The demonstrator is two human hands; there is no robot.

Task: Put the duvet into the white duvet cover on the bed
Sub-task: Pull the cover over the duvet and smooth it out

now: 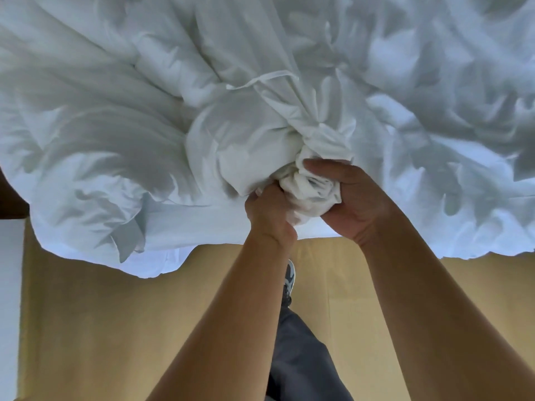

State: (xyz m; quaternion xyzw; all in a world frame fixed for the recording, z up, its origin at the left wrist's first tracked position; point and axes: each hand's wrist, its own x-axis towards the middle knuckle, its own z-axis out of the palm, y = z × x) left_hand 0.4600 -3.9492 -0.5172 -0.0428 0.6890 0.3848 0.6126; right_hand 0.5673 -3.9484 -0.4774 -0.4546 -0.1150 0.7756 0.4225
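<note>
Left hand (269, 211), right hand (351, 198): fingers of both curled tight on bunched end of duvet cover (308, 185), at near edge of bed (202, 224). Stuffed roll runs straight away from fingers, up bed. Duvet (434, 117) probably heap beyond. Hands equally near.

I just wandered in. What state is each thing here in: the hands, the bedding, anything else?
left hand: curled round the bunched cloth, gripping it.
right hand: gripping the same bunch from the other side.
white duvet cover: gathered into a tight wad at the bed's near edge.
duvet: rumpled, spread over the bed, hanging over its near edge.
shoe: on the floor by the bed.
</note>
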